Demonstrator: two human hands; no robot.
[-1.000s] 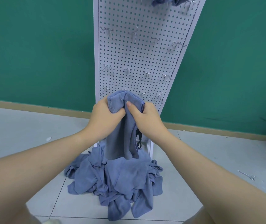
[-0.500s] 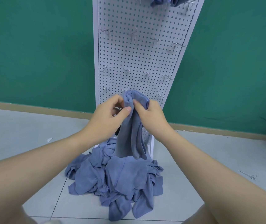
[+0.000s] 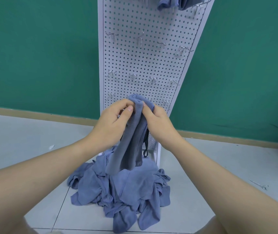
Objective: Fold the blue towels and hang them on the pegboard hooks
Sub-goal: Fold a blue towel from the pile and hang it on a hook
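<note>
The left hand and right hand both pinch the top of a folded blue towel, held up in front of the white pegboard near its lowest hooks. Below it, a heap of blue towels lies on the floor at the pegboard's foot. More towels hang at the top.

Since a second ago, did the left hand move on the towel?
Yes. The left hand slid left off the folded towel, uncovering more pegboard. Now it only pinches the towel's left edge; earlier it gripped the bunched top.
</note>
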